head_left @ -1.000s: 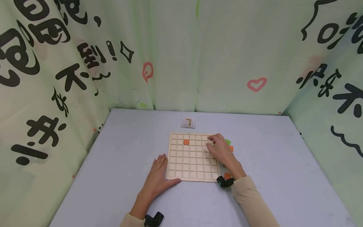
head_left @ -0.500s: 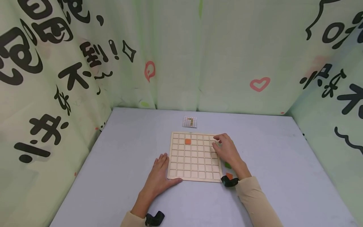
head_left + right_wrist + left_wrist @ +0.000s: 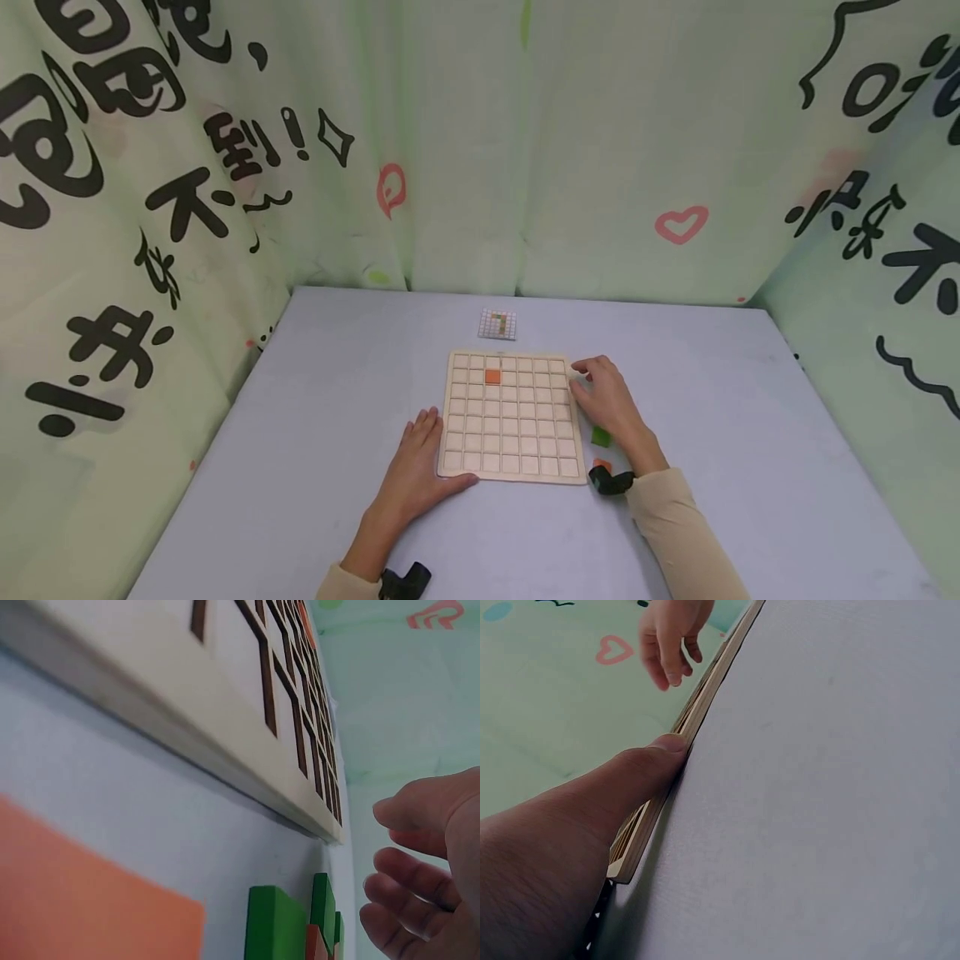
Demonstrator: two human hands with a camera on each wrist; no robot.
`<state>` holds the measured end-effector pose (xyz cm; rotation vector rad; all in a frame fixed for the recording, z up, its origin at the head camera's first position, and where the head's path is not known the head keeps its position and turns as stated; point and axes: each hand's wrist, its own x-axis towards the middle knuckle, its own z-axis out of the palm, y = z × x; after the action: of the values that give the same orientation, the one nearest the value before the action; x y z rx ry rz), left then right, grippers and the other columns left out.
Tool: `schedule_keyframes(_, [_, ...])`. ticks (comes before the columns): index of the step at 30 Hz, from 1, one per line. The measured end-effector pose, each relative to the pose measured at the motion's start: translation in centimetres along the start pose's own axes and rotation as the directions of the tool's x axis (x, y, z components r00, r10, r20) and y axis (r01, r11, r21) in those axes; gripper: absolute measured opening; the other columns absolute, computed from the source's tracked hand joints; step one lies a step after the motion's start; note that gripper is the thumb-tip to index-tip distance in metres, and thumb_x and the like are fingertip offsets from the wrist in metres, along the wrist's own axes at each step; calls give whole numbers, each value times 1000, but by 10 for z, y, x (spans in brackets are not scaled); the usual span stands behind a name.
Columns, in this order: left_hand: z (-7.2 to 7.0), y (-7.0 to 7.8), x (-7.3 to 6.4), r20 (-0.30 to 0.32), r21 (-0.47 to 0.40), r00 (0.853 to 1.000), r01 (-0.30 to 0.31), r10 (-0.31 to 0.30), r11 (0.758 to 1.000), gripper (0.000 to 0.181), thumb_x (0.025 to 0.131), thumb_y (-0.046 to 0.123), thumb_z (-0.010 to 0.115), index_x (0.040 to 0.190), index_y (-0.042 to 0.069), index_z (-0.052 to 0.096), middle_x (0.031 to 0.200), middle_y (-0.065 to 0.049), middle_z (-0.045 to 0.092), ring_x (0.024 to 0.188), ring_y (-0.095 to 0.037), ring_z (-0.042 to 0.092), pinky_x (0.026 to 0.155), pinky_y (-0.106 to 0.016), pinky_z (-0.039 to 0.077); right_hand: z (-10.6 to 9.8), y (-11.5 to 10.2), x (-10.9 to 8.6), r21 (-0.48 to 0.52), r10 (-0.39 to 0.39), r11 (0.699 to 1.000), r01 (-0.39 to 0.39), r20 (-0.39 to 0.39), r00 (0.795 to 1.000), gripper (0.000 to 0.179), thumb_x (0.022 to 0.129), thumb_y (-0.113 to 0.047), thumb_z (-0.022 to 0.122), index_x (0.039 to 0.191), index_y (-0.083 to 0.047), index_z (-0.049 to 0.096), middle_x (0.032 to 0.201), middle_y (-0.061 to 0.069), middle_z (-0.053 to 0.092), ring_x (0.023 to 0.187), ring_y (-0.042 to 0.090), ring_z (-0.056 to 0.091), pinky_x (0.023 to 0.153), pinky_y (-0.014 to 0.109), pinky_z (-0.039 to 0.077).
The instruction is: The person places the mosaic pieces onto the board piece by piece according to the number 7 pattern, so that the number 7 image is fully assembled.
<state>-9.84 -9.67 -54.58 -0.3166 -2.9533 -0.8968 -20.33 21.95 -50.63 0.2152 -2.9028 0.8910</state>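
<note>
Pale gridded board (image 3: 510, 427), orange tile (image 3: 492, 377), green block (image 3: 271, 926), black-lettered green curtain (image 3: 600, 150)

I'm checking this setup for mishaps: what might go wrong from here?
The right hand could knock a loose green block beside the board. The right wrist camera, close to an orange block, might nudge it. If the left hand at the board's corner pushes, the board could shift.

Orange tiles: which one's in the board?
The tile in the second row from the far edge of the board, third from left. The other orange tiles are on the table.
</note>
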Motion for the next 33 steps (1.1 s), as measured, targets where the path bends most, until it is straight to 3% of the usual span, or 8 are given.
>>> schedule_keyframes(9, [1, -2, 0, 6, -1, 1000, -1, 1, 1000, 107, 75, 64, 77, 152, -1, 40, 162, -17, 34, 154, -31, 26, 128, -47, 22, -4, 7, 0, -27, 22, 999, -22, -12, 1000, 33, 96, -12, 62, 125, 4, 63, 126, 24, 57, 121, 40, 49, 98, 55, 50])
schedule_keyframes(33, [-3, 1, -1, 13, -1, 1000, 2, -2, 1000, 107, 75, 64, 77, 151, -3, 40, 162, -18, 34, 153, -32, 27, 128, -47, 23, -10, 19, 4, -100, 142, 985, -137, 39, 989, 40, 96, -10, 62, 133, 6, 57, 135, 30, 49, 125, 44, 45, 104, 56, 47])
